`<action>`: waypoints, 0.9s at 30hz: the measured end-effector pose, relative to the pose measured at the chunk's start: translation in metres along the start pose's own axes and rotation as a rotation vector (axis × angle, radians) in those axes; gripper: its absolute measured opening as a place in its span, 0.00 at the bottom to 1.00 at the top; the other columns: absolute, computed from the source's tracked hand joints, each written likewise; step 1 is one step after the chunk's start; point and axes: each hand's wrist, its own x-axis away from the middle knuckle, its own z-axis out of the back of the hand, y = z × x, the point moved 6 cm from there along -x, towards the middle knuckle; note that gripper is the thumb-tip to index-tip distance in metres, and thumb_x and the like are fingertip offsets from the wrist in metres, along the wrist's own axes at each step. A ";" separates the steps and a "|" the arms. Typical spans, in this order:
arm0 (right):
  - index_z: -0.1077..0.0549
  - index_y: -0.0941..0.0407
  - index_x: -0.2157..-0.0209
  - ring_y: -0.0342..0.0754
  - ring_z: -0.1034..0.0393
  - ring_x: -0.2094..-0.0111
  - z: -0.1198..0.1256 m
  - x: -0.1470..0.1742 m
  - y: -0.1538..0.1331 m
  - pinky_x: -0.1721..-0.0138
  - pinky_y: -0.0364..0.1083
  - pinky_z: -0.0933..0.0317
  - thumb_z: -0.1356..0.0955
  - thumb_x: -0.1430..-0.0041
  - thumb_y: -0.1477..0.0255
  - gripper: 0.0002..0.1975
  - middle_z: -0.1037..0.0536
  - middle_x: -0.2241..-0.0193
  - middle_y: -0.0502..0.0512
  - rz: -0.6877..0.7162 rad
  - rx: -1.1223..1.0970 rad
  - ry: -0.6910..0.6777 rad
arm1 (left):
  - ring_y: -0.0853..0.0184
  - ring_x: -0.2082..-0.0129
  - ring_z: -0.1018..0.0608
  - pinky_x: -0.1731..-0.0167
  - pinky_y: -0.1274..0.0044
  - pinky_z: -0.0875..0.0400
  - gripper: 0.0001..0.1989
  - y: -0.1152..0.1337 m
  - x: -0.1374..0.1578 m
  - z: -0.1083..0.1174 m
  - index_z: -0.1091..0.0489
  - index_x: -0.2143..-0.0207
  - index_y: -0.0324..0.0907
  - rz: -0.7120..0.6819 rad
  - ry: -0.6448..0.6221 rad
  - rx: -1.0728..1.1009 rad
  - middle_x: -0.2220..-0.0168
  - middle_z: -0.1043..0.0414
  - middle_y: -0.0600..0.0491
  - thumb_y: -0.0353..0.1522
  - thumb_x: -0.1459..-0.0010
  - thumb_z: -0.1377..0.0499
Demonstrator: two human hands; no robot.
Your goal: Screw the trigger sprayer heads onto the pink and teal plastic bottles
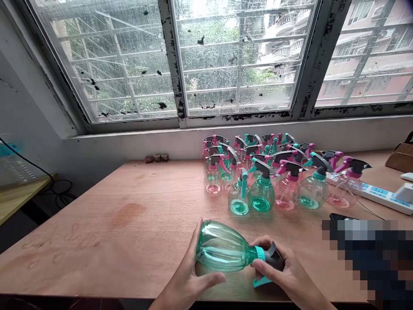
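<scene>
A green see-through spray bottle lies sideways in the air over the near part of the table, its base toward the left. My left hand cups the base, fingers behind it and thumb stretched out below. At the other end, my right hand pinches the turquoise collar between thumb and fingers. The dark grey spray head sits inside that grip, partly covered, and a turquoise trigger points down under it.
Several pink and green spray bottles stand grouped behind my hands. To their right are a white power strip, a phone and a brown bag. Small dark blocks sit by the wall. The wooden table ends close below my hands.
</scene>
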 end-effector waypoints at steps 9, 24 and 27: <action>0.25 0.57 0.62 0.46 0.27 0.77 0.002 -0.001 0.001 0.73 0.44 0.32 0.26 0.44 0.63 0.14 0.24 0.78 0.47 0.011 -0.017 -0.006 | 0.51 0.32 0.44 0.32 0.62 0.55 0.48 -0.002 -0.004 0.002 0.61 0.30 0.57 -0.057 0.027 -0.011 0.29 0.53 0.51 0.36 0.43 0.32; 0.25 0.57 0.62 0.46 0.27 0.77 0.003 -0.003 0.005 0.74 0.43 0.32 0.26 0.44 0.62 0.15 0.24 0.79 0.48 0.012 -0.033 0.007 | 0.52 0.32 0.43 0.32 0.60 0.54 0.48 -0.006 -0.004 0.002 0.62 0.30 0.57 -0.049 0.010 0.015 0.29 0.51 0.51 0.36 0.42 0.33; 0.25 0.58 0.62 0.46 0.27 0.77 0.003 -0.003 0.007 0.74 0.43 0.32 0.25 0.45 0.62 0.16 0.25 0.78 0.48 0.008 -0.040 0.010 | 0.48 0.31 0.47 0.32 0.58 0.58 0.54 -0.011 -0.003 0.004 0.64 0.30 0.54 -0.038 0.020 -0.020 0.28 0.55 0.49 0.36 0.47 0.30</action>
